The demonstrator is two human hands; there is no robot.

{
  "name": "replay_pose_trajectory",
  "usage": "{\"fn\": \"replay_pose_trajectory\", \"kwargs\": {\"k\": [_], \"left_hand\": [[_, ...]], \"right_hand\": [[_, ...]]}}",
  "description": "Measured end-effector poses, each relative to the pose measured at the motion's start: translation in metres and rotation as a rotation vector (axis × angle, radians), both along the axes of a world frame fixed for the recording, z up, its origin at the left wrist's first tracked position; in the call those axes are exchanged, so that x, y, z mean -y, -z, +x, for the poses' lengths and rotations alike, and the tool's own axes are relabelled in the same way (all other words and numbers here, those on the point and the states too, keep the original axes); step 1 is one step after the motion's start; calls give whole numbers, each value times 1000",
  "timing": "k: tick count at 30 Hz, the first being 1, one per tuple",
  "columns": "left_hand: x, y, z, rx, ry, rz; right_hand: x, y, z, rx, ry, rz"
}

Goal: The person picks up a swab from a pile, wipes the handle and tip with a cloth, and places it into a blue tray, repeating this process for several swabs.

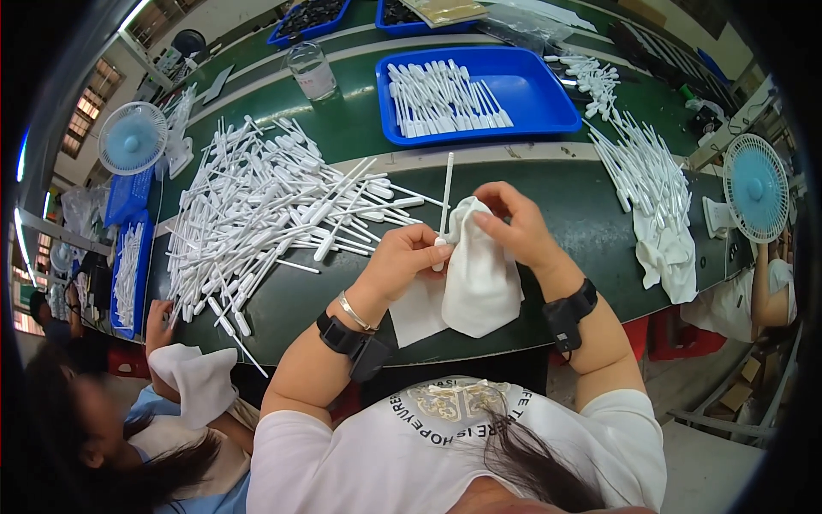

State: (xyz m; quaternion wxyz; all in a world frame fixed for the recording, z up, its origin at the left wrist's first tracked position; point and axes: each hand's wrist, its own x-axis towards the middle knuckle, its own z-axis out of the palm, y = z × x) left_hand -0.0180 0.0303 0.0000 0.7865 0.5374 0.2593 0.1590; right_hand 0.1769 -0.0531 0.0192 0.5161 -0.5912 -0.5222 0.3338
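Near the table's front edge, my left hand (409,259) pinches a thin white plastic stick (448,190) by its thicker end, so it stands upright. My right hand (516,224) grips a white cloth (481,287) between thumb and fingers. The cloth hangs beside the stick and touches my left fingertips. A flat white sheet (417,314) lies on the table beneath. To the left spreads a heap of similar white sticks (265,201), each with a thicker, flattened end. Another bunch of these sticks (642,167) lies at the right.
A blue tray (539,98) holding rows of sticks stands at the back, with a glass jar (312,73) to its left. Fans (133,139) flank the green table (565,201). A co-worker with a white cloth (195,381) sits close at my left; another person is at the far right.
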Motion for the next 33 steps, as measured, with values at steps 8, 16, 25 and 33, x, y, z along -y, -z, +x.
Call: {"fn": "replay_pose_trajectory", "kwargs": {"k": [8,16,25,33], "left_hand": [[7,-10,1,39,-50,-116],[10,-10,-6,130,-42,-109],[11,-29,-2,202,-104,-88],[31,-116,100,-77,273,463]], "right_hand": [[8,-19,20,134,-277,-204],[2,-5,25,-218,-186,-202],[-6,21,11,-174,-461,-334],[-12,44,17,-271,-487,-222]]}}
